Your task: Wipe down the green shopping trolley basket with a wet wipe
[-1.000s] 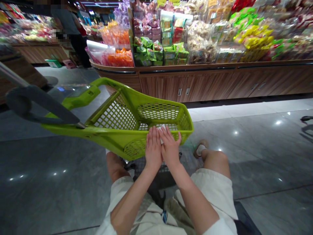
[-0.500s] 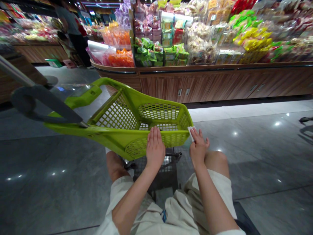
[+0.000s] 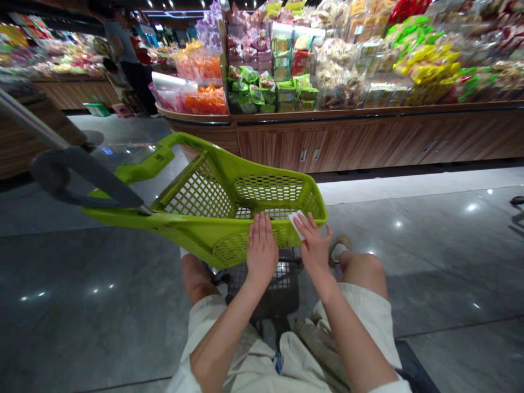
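A lime-green shopping cart [image 3: 192, 232] with a perforated plastic basket stands across in front of my knees. My left hand [image 3: 262, 251] lies flat against the near wall of the basket, fingers straight and together, fingertips at the rim. Its thumb is hidden. With my right hand [image 3: 314, 245] I press a folded white tissue [image 3: 298, 222] on the near rim, close to the basket's right end. The tissue sits under my fingers, and the other fingers are spread. Inside the basket, the part of the floor that shows has a grid pattern.
The cart's grey handle piece [image 3: 88, 180] rises at left. Beyond the cart runs a wood-fronted display counter [image 3: 278, 144] piled with packaged snacks [image 3: 254, 87]. A person [image 3: 126, 60] stands at the far left. Grey tiled floor [image 3: 442, 245] surrounds me, and a dark wheel shows at right.
My right hand has slid left along the near rim with the tissue, away from the basket's right corner. My left hand stays at the same place on the basket.
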Demonstrator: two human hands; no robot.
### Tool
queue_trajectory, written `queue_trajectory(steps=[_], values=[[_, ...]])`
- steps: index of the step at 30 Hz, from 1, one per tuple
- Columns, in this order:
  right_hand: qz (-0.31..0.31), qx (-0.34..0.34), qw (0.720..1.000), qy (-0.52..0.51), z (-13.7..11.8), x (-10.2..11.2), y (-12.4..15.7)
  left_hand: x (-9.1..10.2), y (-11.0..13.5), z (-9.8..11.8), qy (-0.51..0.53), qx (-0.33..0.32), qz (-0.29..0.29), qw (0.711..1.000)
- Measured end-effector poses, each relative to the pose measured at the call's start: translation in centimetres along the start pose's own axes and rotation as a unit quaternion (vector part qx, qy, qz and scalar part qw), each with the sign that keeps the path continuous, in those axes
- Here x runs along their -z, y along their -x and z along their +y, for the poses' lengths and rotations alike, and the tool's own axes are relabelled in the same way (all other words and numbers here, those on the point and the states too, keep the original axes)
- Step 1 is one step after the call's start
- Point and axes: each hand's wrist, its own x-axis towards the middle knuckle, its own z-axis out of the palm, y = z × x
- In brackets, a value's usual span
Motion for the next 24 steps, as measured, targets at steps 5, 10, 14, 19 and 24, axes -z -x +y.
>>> queue_trajectory(steps=[5,10,14,19,24], values=[[0.067,-0.125,0.99,-0.017,4.6,0.7,0.8,0.1,-0.1,0.3,0.015,0.004,0.002,1.0],[0.072,-0.118,0.99,-0.025,-0.4,-0.9,0.1,-0.1,-0.2,0.6,0.015,0.017,0.003,1.0],[0.004,-0.012,0.998,-0.057,-6.3,-2.3,-0.6,-0.4,-0.2,0.2,-0.016,0.014,-0.005,1.0],[-0.022,0.038,0.998,-0.047,-5.9,-1.5,-0.5,-0.3,0.0,-0.1,-0.008,0.007,0.002,1.0],[0.006,-0.02,1.0,-0.012,0.2,0.5,0.3,0.1,0.1,0.2,0.009,0.005,0.006,1.0]])
